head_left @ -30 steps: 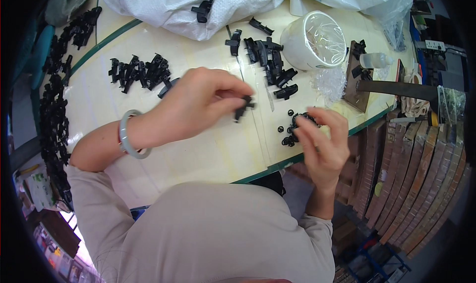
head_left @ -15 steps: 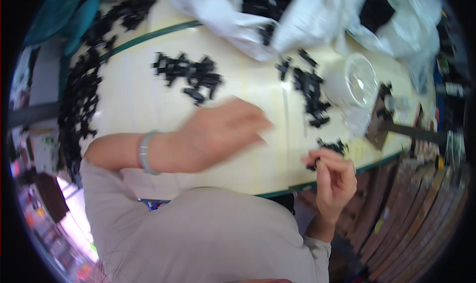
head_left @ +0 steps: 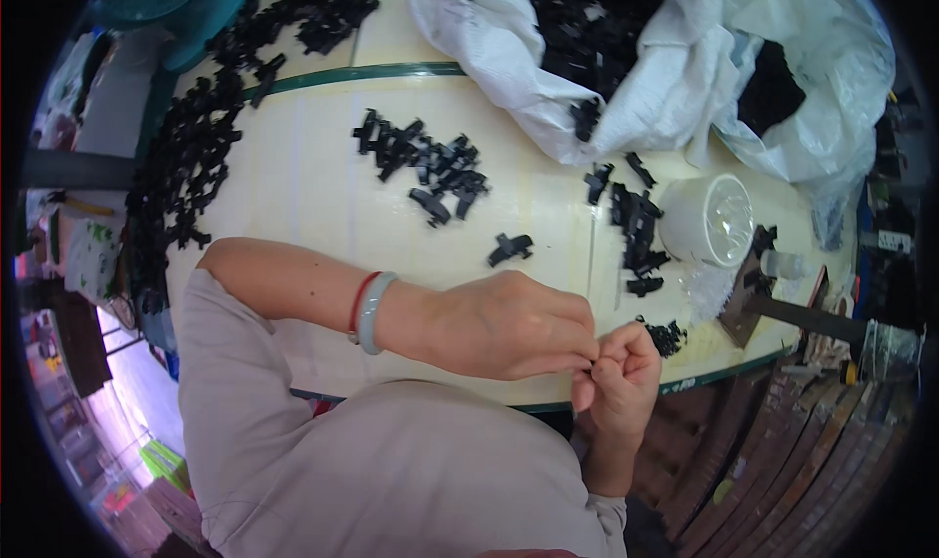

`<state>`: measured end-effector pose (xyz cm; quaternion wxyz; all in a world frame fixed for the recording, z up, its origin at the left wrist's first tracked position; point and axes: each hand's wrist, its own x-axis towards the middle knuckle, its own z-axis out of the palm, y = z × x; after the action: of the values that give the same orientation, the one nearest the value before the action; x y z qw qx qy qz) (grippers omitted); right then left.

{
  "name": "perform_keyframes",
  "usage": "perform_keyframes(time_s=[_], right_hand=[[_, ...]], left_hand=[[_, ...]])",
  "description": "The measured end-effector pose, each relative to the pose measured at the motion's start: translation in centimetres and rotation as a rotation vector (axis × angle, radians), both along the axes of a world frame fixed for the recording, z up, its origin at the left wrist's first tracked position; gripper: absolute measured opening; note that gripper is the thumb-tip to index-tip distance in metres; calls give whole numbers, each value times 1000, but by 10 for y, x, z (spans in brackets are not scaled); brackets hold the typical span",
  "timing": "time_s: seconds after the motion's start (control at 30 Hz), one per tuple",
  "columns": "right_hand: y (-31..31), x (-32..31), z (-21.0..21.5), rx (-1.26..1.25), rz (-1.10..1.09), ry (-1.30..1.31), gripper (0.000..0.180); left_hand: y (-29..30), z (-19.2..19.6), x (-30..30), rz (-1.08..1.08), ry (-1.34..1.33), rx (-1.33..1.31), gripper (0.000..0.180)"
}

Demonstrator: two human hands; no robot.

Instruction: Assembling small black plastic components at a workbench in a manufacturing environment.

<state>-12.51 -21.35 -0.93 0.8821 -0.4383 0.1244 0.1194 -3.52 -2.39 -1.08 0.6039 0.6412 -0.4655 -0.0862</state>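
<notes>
My left hand [head_left: 504, 325] reaches across to the right, its fingertips pinched together against those of my right hand [head_left: 626, 374]. Between them shows a speck of a small black piece [head_left: 593, 364]; the fingers hide nearly all of it. Just beyond my left hand lies a single black plastic part [head_left: 510, 249], cross-shaped with a curved band. Farther off is a loose group of similar black parts [head_left: 425, 167]. Another cluster of black parts [head_left: 636, 230] lies to the right. Beside my right hand sits a little heap of tiny black pieces [head_left: 667, 338].
A long pile of black parts [head_left: 186, 167] runs along the table's left side. At the back stands a white woven sack [head_left: 489, 49] full of black parts, with a clear plastic bag [head_left: 841, 98] beside it. A white tub [head_left: 685, 221] and a metal bar [head_left: 812, 318] are at right.
My left hand has moved right and met my right hand, its fingers now pinched. A single black part now lies on the table beyond it. The whole view has shifted somewhat.
</notes>
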Motion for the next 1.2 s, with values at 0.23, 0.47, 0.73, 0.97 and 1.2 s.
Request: perform_keyframes(time_s=[0.23, 0.47, 0.73, 0.97, 1.2], right_hand=[[23, 5, -3, -1331, -243, -891, 32], [16, 0, -6, -1599, -261, -1014, 37], [17, 3, 7, -1608, -240, -980, 36], [0, 19, 14, -1558, -248, -1038, 34], [-81, 86, 35, -1803, -265, -935, 22]], left_hand=[[-2, 3, -3, -47, 931, 132, 17], [-7, 4, -5, -70, 1371, 74, 18], [-8, 7, 2, -126, 1549, 65, 18], [-17, 16, 15, -118, 1504, 90, 15], [-12, 11, 57, 445, -364, 555, 35]])
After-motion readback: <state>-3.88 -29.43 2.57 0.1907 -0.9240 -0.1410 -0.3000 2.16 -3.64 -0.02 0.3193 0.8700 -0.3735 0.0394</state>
